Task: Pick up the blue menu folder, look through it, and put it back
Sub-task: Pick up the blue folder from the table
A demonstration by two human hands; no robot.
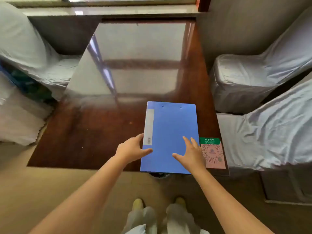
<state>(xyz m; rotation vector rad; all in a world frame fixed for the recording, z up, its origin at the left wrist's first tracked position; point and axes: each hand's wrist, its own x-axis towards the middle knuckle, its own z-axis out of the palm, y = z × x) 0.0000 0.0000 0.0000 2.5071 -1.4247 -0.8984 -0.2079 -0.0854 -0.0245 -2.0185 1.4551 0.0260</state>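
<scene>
The blue menu folder (170,125) lies closed and flat near the front right of the dark wooden table (94,132), its near edge slightly past the table's front edge. A pale label strip runs along its left spine. My left hand (130,150) is at the folder's left edge, fingers spread, thumb tip on the cover and fingertips by the spine. My right hand (190,152) hovers over the folder's lower right part with fingers apart, holding nothing.
A pink and green QR-code card (213,153) lies on the table just right of the folder. Chairs in white covers stand at the right (253,78) and at the left (25,48). A window sill runs along the far side. My feet show below.
</scene>
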